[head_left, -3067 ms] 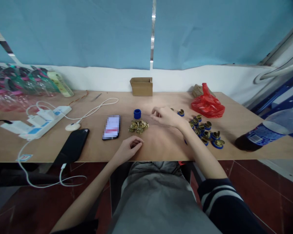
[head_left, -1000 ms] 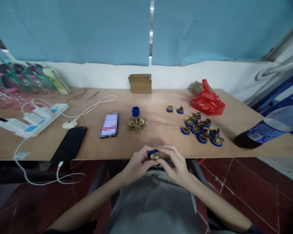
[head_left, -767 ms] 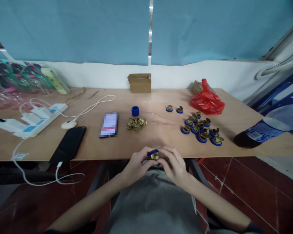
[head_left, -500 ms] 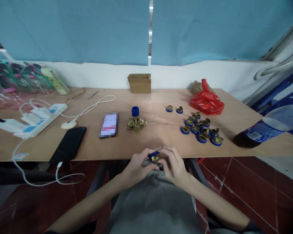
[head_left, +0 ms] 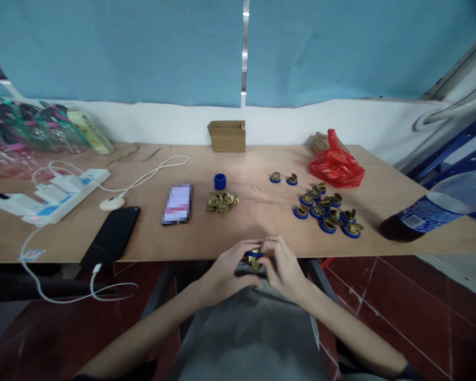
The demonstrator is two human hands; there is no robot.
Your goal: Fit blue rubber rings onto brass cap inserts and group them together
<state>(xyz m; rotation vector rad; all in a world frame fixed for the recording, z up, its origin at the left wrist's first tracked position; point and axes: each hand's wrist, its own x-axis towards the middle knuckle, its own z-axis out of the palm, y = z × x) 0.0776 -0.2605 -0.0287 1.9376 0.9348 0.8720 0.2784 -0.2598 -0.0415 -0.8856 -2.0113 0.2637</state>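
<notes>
Both hands are meeting at the near edge of the long light-brown wooden table (head_left: 262, 222), right over the person's grey-clad lap. Left hand (head_left: 227, 266) and right hand (head_left: 282, 262) are pinching the same small blue plastic ring w/ a brass-coloured metal piece (head_left: 254, 257) between their fingertips, so each hand is closing on that one part; it's sitting just below the table edge, btwn the two thumbs (too small to tell how the brass bit is seated).

Further back on the table, approx. centre, a loose pile of brass-coloured metal pieces (head_left: 222, 202) is lying just in front of a lone blue plastic ring (head_left: 219, 181). To the right, a cluster of blue rings already carrying brass pieces (head_left: 328, 211) is spreading out, w/ two more (head_left: 283, 178) sitting apart from it. Near those, a crumpled red plastic bag (head_left: 336, 165) is lying. A smartphone w/ a lit screen (head_left: 177, 203) is resting left of the pile, a black phone (head_left: 111, 236) further left on a white cable. A small cardboard box (head_left: 226, 135) is standing by the back wall
</notes>
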